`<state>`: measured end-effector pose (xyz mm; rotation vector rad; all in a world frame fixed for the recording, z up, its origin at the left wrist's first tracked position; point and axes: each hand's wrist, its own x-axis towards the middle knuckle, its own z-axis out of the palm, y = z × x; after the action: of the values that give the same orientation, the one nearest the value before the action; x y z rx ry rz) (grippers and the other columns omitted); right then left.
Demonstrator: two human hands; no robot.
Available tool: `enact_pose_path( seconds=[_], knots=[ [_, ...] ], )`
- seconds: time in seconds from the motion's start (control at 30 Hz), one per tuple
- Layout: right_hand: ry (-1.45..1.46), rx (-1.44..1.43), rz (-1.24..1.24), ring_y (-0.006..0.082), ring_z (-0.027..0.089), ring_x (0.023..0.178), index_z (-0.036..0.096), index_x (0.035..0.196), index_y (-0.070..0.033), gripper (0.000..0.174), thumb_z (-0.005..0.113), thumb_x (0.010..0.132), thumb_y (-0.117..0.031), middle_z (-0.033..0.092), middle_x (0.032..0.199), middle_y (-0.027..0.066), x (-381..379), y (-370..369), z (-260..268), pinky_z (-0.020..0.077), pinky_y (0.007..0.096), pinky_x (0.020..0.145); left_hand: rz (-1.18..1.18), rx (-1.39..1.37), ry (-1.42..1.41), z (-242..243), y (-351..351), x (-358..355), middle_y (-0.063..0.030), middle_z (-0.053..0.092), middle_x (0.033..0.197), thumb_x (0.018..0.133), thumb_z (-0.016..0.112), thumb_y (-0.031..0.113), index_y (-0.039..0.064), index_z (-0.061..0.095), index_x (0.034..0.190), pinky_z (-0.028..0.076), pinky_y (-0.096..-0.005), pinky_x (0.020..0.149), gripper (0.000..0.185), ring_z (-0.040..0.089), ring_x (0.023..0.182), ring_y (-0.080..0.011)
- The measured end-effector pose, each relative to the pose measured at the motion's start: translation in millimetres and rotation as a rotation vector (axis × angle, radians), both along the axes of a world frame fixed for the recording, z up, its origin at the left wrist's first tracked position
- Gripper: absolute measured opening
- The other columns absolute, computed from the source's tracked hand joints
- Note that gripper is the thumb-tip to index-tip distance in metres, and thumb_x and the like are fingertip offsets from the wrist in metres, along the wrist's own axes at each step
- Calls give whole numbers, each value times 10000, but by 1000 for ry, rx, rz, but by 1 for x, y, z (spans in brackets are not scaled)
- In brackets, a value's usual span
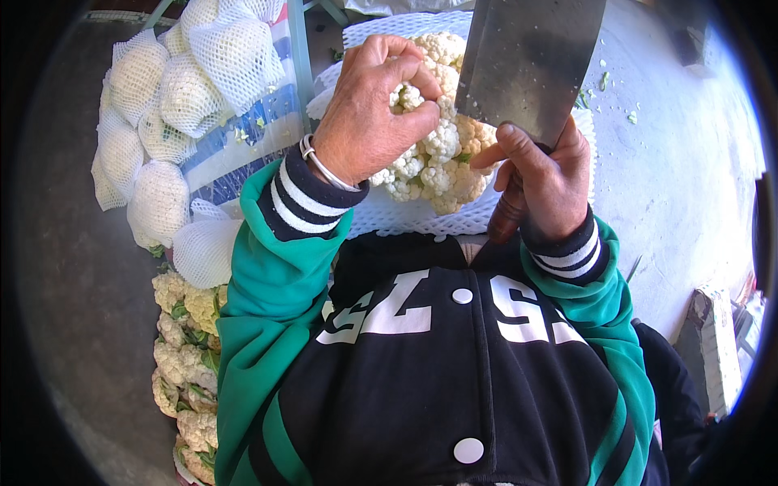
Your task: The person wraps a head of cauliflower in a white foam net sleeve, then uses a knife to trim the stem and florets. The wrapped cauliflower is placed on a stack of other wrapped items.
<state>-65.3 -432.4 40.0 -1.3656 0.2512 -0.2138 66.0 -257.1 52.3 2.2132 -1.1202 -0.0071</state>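
In my right hand is a cleaver, its broad steel blade pointing away from me and its brown wooden handle towards my body. Pale cauliflower florets are heaped before me on white foam netting, some white and some yellowish. My left hand curls over the heap, thumb and fingers around a cauliflower floret. The blade hides part of the heap's far right side.
At the left, several cauliflower heads in white foam net sleeves are piled beside a blue and white sheet with scraps on it. Below them sit bare cauliflower heads. Green trimmings dot the floor at the right.
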Motion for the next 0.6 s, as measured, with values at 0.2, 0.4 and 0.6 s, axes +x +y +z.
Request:
enact_pose_path(
  seconds=[0.2,0.4,0.6],
  knots=[
    [62,68,25,199,717,647,550,1114,27,177,570,943,-12,701,872,132,-1,-2,6,546,256,491,-4,-3,26,1,-1,-2,-110,525,1161,745,699,67,89,639,838,366,-414,1062,113,494,1188,-291],
    [116,139,72,178,688,565,549,1079,18,143,570,940,-6,682,762,108,1,-8,8,508,242,448,15,-15,19,1,-3,-4,-146,547,1136,743,736,112,92,671,817,381,-451,1030,101,497,1133,-323],
    [126,196,11,173,675,537,553,1080,18,155,586,933,-15,668,735,103,2,-1,3,501,241,430,30,-34,16,-1,-4,-6,-156,549,1136,743,734,116,75,670,822,381,-448,1029,109,500,1134,-328]
  ],
)
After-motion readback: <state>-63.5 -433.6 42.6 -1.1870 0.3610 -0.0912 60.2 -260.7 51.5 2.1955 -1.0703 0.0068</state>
